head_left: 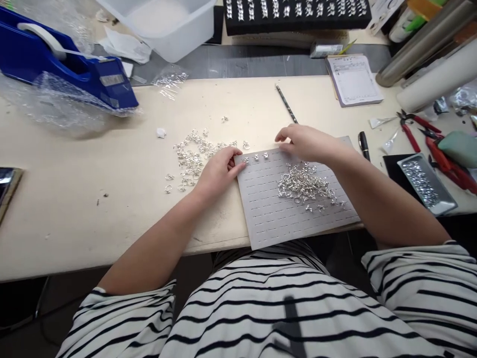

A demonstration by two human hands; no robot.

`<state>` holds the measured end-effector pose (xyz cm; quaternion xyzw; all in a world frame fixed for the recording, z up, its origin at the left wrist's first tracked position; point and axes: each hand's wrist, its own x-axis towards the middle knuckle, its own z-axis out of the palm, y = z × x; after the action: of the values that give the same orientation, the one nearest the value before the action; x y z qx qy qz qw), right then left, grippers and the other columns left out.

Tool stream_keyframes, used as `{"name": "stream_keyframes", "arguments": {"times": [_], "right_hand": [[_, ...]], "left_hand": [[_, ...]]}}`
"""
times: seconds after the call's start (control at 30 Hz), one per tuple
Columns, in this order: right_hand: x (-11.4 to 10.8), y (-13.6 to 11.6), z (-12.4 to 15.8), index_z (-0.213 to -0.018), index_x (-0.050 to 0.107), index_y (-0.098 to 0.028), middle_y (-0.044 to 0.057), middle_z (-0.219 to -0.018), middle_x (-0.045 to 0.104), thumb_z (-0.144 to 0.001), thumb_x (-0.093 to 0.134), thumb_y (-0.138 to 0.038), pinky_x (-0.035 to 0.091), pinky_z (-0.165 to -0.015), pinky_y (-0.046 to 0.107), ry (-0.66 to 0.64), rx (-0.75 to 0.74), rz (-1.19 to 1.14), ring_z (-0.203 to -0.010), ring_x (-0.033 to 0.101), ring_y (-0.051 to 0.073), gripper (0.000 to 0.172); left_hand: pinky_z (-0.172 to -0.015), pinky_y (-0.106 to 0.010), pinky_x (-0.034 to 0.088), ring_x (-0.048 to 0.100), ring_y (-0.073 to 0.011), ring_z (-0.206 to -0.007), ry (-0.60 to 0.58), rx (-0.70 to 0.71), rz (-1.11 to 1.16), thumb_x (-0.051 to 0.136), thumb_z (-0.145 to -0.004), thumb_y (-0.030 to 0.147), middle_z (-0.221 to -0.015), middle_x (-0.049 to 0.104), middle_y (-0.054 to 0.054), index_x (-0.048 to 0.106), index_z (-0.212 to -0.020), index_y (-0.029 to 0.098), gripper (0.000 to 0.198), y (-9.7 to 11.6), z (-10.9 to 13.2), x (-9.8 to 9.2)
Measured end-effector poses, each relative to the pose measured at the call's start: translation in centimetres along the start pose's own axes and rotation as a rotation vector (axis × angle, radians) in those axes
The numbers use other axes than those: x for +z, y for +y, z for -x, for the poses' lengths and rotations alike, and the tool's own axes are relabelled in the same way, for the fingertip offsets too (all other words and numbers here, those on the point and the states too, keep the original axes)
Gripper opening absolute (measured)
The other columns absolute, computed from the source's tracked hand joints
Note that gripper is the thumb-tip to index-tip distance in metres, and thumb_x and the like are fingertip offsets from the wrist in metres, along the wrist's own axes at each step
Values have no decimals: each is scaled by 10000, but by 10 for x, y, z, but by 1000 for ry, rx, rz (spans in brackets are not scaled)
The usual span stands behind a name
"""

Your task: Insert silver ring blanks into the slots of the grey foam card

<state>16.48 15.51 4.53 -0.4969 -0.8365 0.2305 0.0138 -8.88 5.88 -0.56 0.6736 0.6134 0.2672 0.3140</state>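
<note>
A grey slotted foam pad lies at the table's front edge, with three silver rings set in its top row and a heap of silver rings on its middle. My left hand rests on the pad's upper left corner, fingers lying flat, beside a scatter of loose rings on the table. My right hand sits at the pad's top edge with fingertips pinched together near the top row; what they hold is too small to name.
A blue tape dispenser and bubble wrap sit far left. A white bin, a black display tray of rings, a notepad, a pencil, red pliers and a metal tray stand behind and right.
</note>
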Motion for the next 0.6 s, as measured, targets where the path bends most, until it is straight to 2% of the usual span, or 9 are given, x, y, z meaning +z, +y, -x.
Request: {"name": "stream_keyframes", "arguments": {"times": [0.07,0.17,0.23,0.3,0.37,0.5,0.6], "right_hand": [[-11,5,0,-1078,751,-238,102,-1083,752,-929,605,-383,570,-864,485,79,12,-84,-937,685,261,254],[-28,8,0,-1040,741,-281,63,-970,758,-957,572,-531,584,-769,445,225,21,-274,-822,680,226,314],[-36,7,1,-1016,721,-318,35,-986,756,-967,540,-590,586,-742,439,330,24,-372,-790,670,210,331],[-39,6,6,-1001,710,-322,28,-985,754,-967,540,-600,579,-727,434,370,35,-393,-768,660,201,327],[-37,6,17,-972,716,-288,43,-923,749,-955,584,-566,558,-698,422,287,91,-319,-735,650,198,308],[-25,8,48,-914,729,-235,64,-878,740,-890,700,-445,513,-685,414,0,262,-39,-735,647,212,213],[-18,13,63,-934,721,-227,62,-917,744,-913,663,-352,501,-716,406,-94,302,32,-786,653,212,139]], "left_hand": [[-798,-352,514,581,-183,-840,-12,2,-25,654,-961,293,-1043,642,-42,632,-1126,254,171,0,1,0],[-790,-354,509,581,-189,-846,-20,-8,-42,638,-971,299,-1051,629,-48,629,-1135,256,170,2,2,0],[-788,-356,507,578,-194,-849,-20,-9,-47,637,-971,301,-1033,623,-49,632,-1128,258,163,3,3,0],[-784,-357,508,574,-197,-843,-19,-11,-49,637,-969,299,-1005,618,-47,634,-1130,261,165,3,4,-1],[-788,-362,515,576,-200,-845,-20,-8,-46,635,-971,297,-999,619,-48,634,-1155,264,186,4,5,-1],[-830,-374,536,592,-204,-886,-35,8,-46,618,-984,293,-1063,626,-62,625,-1231,254,250,5,8,1],[-834,-376,556,603,-202,-903,-60,2,-52,614,-990,305,-1078,627,-63,617,-1270,238,287,5,10,2]]}}
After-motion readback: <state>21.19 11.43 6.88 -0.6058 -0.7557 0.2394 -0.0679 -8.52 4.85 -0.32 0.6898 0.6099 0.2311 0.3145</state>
